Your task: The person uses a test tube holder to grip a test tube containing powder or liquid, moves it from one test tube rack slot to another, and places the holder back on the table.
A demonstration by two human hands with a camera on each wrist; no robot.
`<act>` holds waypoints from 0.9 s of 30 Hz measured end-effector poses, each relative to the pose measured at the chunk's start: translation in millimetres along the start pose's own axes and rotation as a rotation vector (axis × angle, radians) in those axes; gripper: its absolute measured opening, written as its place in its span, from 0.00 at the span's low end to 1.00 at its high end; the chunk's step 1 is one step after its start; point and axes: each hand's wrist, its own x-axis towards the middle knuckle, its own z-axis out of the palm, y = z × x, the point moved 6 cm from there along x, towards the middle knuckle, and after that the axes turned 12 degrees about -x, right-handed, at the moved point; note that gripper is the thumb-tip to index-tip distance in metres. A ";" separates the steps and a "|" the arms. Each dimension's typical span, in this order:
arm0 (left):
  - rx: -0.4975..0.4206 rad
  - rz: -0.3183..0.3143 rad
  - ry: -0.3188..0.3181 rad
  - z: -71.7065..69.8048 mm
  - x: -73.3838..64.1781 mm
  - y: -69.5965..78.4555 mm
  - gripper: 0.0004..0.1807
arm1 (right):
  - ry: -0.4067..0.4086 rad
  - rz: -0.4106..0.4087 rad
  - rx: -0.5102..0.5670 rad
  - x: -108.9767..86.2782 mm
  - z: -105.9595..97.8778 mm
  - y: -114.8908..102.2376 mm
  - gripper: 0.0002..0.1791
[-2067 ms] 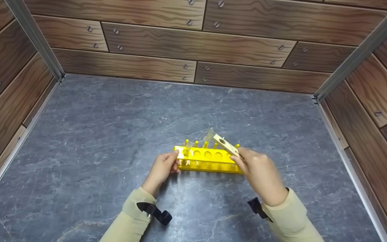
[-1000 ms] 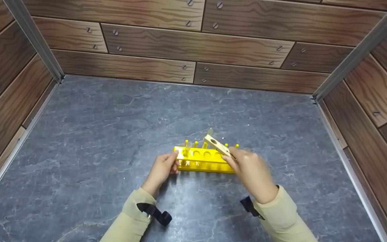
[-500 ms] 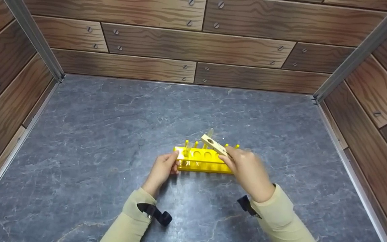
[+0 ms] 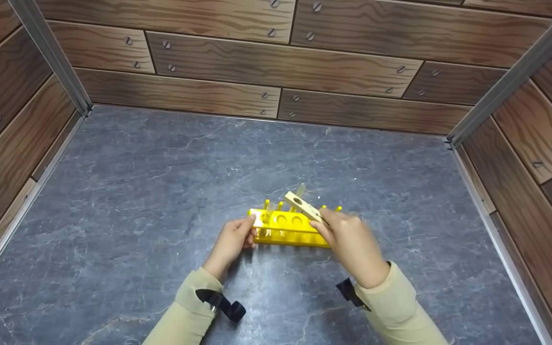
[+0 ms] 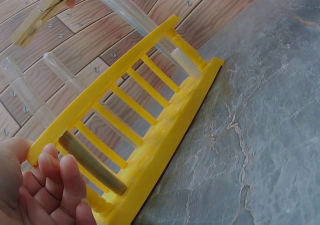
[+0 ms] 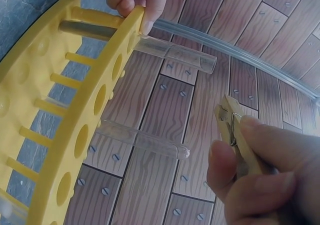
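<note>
A yellow test tube rack [image 4: 290, 237] stands in the middle of the table. My left hand [image 4: 230, 237] grips its left end, thumb on the upper bar. My right hand [image 4: 355, 247] pinches a wooden test tube clamp [image 4: 303, 206] above the rack, its front end pointing up and left. Nothing sits in the clamp's jaws. In the leftmost hole stands a clear test tube [image 6: 175, 52] with dark greenish-brown contents low down. Another clear tube [image 6: 145, 140] sits upside down on a back peg. More clear tubes [image 5: 127, 10] are at the rack's far end, one with whitish contents [image 5: 185, 62].
The rack's middle holes [image 6: 82, 140] hold no tubes. Grey marbled tabletop [image 4: 170, 167] surrounds the rack. Wood-patterned walls [image 4: 209, 57] with metal corner strips [image 4: 51, 52] enclose the back and sides. Black straps with small cameras [image 4: 228, 306] are on both wrists.
My right hand has moved left along the rack with the wooden test tube clamp, slowing in the last half second. My left hand has stayed on the rack's left end.
</note>
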 end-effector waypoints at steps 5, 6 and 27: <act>-0.008 0.002 -0.002 0.8 -0.6 0.6 0.25 | 0.009 -0.010 0.003 0.1 -0.4 -1.4 0.08; -0.008 0.006 -0.003 0.8 -0.5 0.7 0.25 | 0.010 -0.011 0.003 0.2 -0.4 -1.7 0.08; -0.013 0.000 -0.004 0.8 0.1 0.2 0.25 | 0.038 -0.048 0.030 2.9 4.0 -11.6 0.10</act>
